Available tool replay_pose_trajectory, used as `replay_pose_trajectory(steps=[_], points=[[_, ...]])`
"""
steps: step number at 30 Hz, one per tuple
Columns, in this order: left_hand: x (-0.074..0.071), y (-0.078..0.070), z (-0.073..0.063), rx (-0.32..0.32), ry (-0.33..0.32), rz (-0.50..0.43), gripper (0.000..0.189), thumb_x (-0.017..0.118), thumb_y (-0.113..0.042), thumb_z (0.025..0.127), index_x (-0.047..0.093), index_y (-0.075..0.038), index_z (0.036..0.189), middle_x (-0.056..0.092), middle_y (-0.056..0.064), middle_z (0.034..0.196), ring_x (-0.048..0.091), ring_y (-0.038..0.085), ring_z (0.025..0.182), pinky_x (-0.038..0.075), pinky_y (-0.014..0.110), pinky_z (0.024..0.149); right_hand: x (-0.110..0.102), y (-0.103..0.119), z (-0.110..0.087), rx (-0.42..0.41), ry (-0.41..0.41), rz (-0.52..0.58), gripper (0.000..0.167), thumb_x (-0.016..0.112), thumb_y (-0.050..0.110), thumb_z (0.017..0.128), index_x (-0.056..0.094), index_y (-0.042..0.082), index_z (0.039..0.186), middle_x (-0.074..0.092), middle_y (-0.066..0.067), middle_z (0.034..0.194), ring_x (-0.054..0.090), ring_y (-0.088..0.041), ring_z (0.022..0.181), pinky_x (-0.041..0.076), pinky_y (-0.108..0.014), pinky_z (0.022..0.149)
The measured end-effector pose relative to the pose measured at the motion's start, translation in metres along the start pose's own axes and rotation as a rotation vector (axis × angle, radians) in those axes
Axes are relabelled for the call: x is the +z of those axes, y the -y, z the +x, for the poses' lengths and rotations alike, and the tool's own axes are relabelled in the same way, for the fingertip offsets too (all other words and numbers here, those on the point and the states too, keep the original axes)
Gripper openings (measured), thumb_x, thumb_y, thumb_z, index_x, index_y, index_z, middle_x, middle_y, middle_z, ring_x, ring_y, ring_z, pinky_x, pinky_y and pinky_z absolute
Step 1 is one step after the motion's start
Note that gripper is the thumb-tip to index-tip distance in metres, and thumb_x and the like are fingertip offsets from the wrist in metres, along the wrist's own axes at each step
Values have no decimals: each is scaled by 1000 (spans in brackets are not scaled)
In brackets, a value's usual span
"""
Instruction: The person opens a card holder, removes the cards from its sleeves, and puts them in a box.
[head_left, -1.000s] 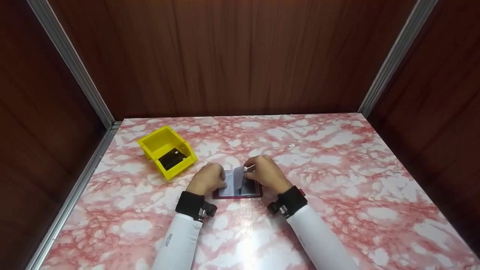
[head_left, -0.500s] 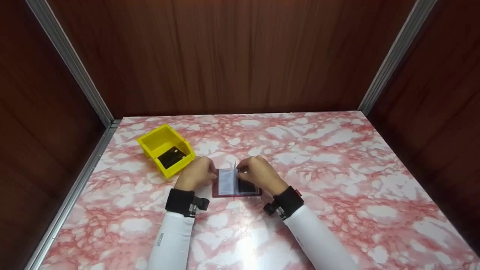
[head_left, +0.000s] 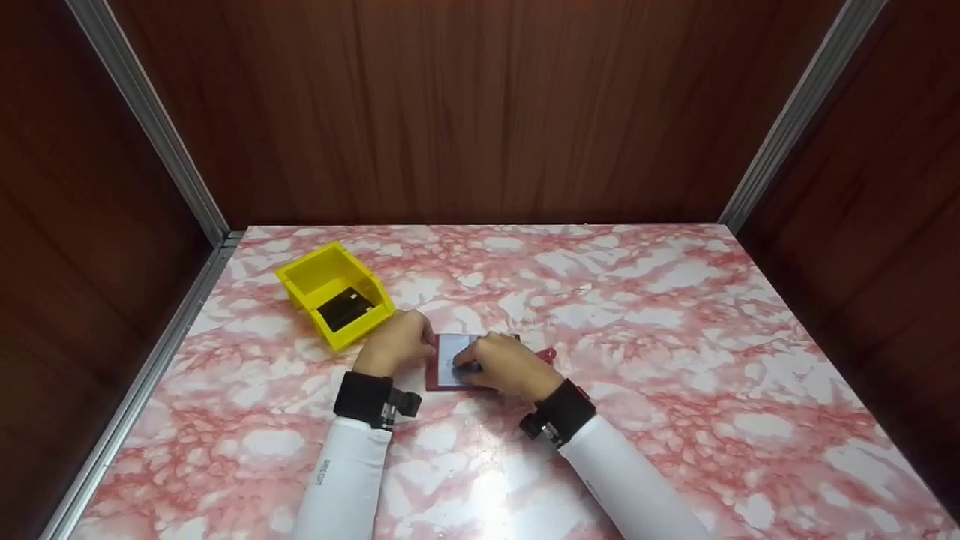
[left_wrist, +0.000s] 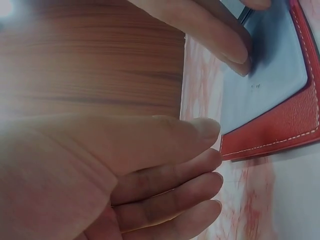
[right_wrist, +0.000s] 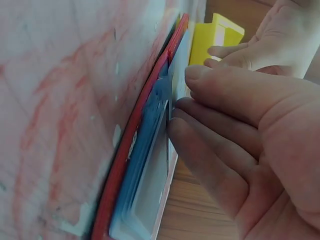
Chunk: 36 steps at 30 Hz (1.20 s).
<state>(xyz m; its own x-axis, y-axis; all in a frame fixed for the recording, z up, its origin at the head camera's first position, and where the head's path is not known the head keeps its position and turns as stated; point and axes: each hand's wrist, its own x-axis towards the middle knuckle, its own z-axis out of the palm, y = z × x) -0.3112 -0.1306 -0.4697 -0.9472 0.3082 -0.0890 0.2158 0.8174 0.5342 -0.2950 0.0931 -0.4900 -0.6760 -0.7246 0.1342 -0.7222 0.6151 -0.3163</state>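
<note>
A red card holder [head_left: 433, 375] with white stitching lies unfolded on the table, its clear plastic sleeve pages [left_wrist: 265, 90] spread at the left half. My right hand [head_left: 506, 364] is over the middle of the holder, with fingertips on the sleeve page; a dark patch shows beneath them. In the right wrist view, the fingers extend towards the stacked sleeves [right_wrist: 147, 190] with no object between them. My left hand [head_left: 397, 341] stays beside the holder's upper left corner, its thumb and extended fingertips right at the red edge. The right hand hides much of the holder's right half.
A yellow bin [head_left: 311, 277] stands to the left, close to the left hand, with black cards [head_left: 345, 309] inside. A red strap tab [head_left: 549, 354] sticks out at the holder's right. Dark wood-grain panels [head_left: 480, 112] enclose the pink marbled table [head_left: 660, 360].
The sleeve page that the right hand held upright now lies over to the left. The right hand moved left and down with it. The left hand drew back from the pages to the holder's left edge.
</note>
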Motion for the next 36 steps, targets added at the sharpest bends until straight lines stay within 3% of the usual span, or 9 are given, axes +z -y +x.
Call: replay_pose_trajectory(steps=[4, 10, 14, 19, 24, 29, 36], points=[[1, -1, 0, -8, 1, 5, 3, 78, -8, 92, 81, -7, 89, 76, 5, 83, 62, 18, 73, 49, 28, 68, -1, -1, -1, -5, 12, 7, 14, 83, 17, 96, 85, 14, 110, 85, -4, 108, 78, -21, 96, 64, -40, 83], [5, -4, 0, -32, -22, 19, 6, 80, -12, 95, 81, -7, 95, 78, 7, 92, 64, 20, 80, 57, 35, 80, -15, -9, -4, -22, 11, 50, 19, 81, 13, 98, 84, 8, 116, 85, -9, 112, 82, -24, 101, 67, -42, 88], [5, -15, -2, -85, -25, -38, 9, 78, -14, 99, 80, -7, 104, 77, 9, 99, 66, 21, 86, 58, 37, 85, -32, -20, -11, 69, -19, 81, 21, 80, 9, 98, 83, 7, 118, 84, -10, 116, 81, -27, 107, 66, -45, 93], [9, -26, -1, -66, -92, -166, 11, 80, -14, 98, 82, -6, 105, 79, 9, 96, 68, 17, 83, 59, 31, 79, -49, -36, -20, 226, -34, 77, 26, 85, 8, 93, 83, 5, 119, 84, -12, 118, 79, -31, 110, 64, -49, 98], [17, -35, 2, -63, -121, -368, 9, 80, -13, 96, 82, -5, 99, 82, 12, 90, 75, 15, 73, 53, 23, 64, -56, -46, -24, 266, -34, 78, 28, 88, 6, 88, 84, 4, 115, 84, -12, 116, 79, -32, 110, 63, -49, 99], [27, -42, 7, -149, -102, -592, 7, 78, -7, 95, 81, 0, 96, 80, 11, 86, 76, 15, 68, 63, 26, 62, -53, -47, -23, 264, -30, 42, 27, 92, 8, 83, 87, 8, 110, 85, -7, 111, 74, -31, 105, 60, -47, 97], [45, -40, 12, -260, -120, -703, 6, 76, 0, 93, 80, 5, 94, 74, 7, 74, 71, 12, 61, 63, 24, 58, -42, -46, -20, 246, -17, -8, 24, 96, 11, 78, 88, 10, 101, 86, -3, 101, 74, -20, 91, 62, -43, 91]])
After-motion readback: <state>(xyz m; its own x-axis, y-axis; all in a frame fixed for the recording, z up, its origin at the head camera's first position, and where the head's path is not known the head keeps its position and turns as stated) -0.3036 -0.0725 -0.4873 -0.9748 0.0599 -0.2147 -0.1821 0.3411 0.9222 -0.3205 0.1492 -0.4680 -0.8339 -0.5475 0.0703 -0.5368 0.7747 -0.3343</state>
